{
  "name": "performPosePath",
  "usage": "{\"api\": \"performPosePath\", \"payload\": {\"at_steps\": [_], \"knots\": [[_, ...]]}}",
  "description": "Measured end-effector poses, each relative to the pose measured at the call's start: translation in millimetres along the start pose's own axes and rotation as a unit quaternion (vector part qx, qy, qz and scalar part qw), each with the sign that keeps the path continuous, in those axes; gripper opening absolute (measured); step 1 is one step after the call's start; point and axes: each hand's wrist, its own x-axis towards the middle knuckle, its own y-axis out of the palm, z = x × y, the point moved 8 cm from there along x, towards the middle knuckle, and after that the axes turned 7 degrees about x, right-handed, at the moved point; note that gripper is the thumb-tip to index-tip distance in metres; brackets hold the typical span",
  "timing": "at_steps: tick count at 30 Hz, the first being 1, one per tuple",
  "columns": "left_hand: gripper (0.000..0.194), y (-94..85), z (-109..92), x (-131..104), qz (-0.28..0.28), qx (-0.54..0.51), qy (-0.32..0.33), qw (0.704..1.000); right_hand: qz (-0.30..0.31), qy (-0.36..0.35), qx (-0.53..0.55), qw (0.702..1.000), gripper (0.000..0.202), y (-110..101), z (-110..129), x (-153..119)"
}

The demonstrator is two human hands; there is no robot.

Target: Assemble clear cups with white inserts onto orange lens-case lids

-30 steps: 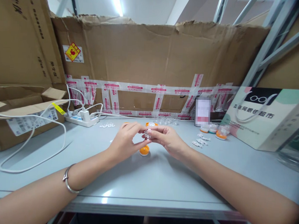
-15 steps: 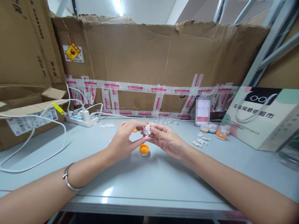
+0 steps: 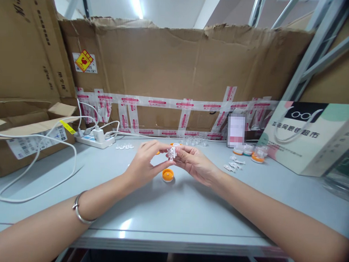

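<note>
Between both hands, above the table, is a small white openwork plastic part. My left hand pinches it from the left, thumb below and fingers above. From the right, my right hand grips its side with thumb and fingers. Just below them on the table sits a round orange cap with a white base and a small pin in its middle. More orange pieces stand behind the hands, mostly hidden. The part's finer shape is too small to make out.
Small white parts lie to the right, near capped containers. Clear pieces stand at the back, white discs left of them. A power strip with cables, an open carton and a paper bag flank the table.
The white part has turned slightly between my fingers. Both hands stay in nearly the same place, and the orange cap has not moved.
</note>
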Motion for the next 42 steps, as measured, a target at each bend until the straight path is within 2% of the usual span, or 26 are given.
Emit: {"api": "performPosePath", "payload": {"at_steps": [10, 17, 22, 30, 42], "knots": [[0.018, 1.8, -1.2, -0.1, 0.012, 0.033, 0.004, 0.999, 0.007, 0.007, -0.011, 1.0, 0.02, -4.3, -4.1, 1.5], [0.02, 0.7, -1.2, -0.4, 0.006, 0.031, 0.003, 1.0, 0.037, -0.007, -0.033, 0.999, 0.026, 2.2, -0.4, 0.0], [0.022, -1.4, -0.3, -0.8, -0.01, 0.019, 0.001, 1.0, 0.054, -0.025, -0.049, 0.997, 0.022, 7.7, 5.3, -1.9], [0.022, -8.2, -1.9, 0.5, -0.037, -0.003, -0.012, 0.999, 0.036, -0.027, -0.057, 0.997, 0.019, 7.1, 7.9, -5.1], [0.022, -5.6, -3.5, 2.3, -0.009, 0.007, 0.002, 1.0, 0.029, -0.04, -0.055, 0.997, 0.02, 5.3, 7.5, -3.8]]}}
